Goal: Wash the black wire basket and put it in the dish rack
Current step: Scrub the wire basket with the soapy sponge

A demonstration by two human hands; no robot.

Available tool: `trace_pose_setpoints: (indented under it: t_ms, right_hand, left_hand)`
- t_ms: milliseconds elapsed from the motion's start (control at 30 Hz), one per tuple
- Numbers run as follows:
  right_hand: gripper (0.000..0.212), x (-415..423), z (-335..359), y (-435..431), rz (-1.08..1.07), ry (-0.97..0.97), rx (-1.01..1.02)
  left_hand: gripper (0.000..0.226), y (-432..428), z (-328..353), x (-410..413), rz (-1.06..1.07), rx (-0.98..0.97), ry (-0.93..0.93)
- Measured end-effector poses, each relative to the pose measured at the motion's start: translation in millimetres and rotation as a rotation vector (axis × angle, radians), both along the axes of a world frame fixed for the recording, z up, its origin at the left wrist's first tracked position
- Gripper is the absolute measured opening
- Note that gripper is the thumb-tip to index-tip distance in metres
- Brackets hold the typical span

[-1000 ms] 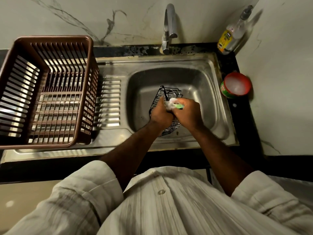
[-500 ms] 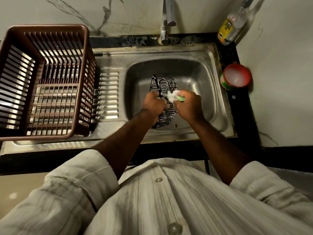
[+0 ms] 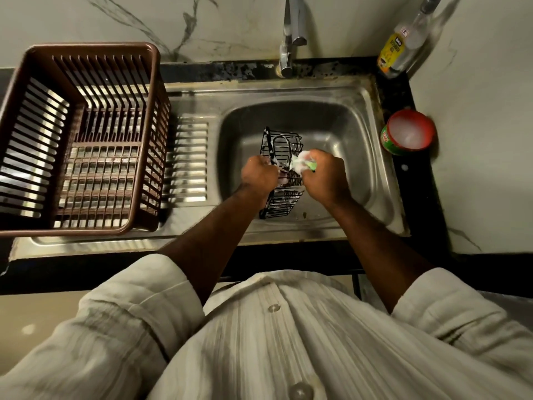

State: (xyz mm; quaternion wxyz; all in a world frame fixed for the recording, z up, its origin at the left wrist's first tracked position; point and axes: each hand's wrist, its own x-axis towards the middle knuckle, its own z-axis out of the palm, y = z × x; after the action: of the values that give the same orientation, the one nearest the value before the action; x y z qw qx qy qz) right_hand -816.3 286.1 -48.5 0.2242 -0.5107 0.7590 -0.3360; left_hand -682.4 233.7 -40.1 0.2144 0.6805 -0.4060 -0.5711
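- Two hands meet over the sink (image 3: 340, 116) in my head view; I see the left hand (image 3: 259, 174) curled round the wires of the black wire basket (image 3: 284, 145).
- Right hand (image 3: 324, 177) pinches a sudsy sponge (image 3: 302, 164) against the basket.
- Basket sits tilted inside the basin, foam on its wires.
- Brown dish rack (image 3: 92, 49) stands on the drainboard, left, well apart.
- Red tub (image 3: 409, 132) and bottle (image 3: 401, 47) sit right of the sink.

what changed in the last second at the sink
The black wire basket has turned slightly, now lying straighter. Nothing taken or released: the left hand still grips it, the right hand still rubs the foamy green sponge on it. The brown plastic dish rack is unchanged.
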Motion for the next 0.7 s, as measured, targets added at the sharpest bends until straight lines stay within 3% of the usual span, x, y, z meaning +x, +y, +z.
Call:
trace_pose_setpoints:
  t_ms: [100, 200, 267, 433, 567, 700]
  right_hand:
    - [0.018, -4.7, -3.2, -2.0, 0.032, 0.011, 0.006]
    - [0.043, -1.8, -3.2, -0.5, 0.06, 0.034, 0.01]
    - [0.049, -1.9, 0.0, -1.5, 0.025, 0.046, -0.009]
    - [0.031, -1.2, 4.9, -14.9, -0.031, 0.075, -0.097]
    - [0.025, 0.4, 1.4, -18.8, 0.112, 0.046, 0.014]
    - [0.022, -8.5, 5.1, -20.5, 0.177, 0.066, 0.105]
  left_hand:
    - [0.023, -1.7, -4.2, -1.4, -0.009, 0.015, -0.018]
    - [0.026, -9.4, -23.5, -2.7, -0.045, -0.016, -0.076]
    - [0.018, -14.9, -38.9, -2.8, -0.053, -0.013, -0.099]
    - [0.026, -18.9, -47.3, -2.8, -0.08, -0.008, -0.08]
    - [0.014, -12.3, -20.2, -2.1, -0.072, 0.039, -0.037]
    - [0.019, -15.8, -17.5, 0.5, -0.006, 0.098, 0.022]
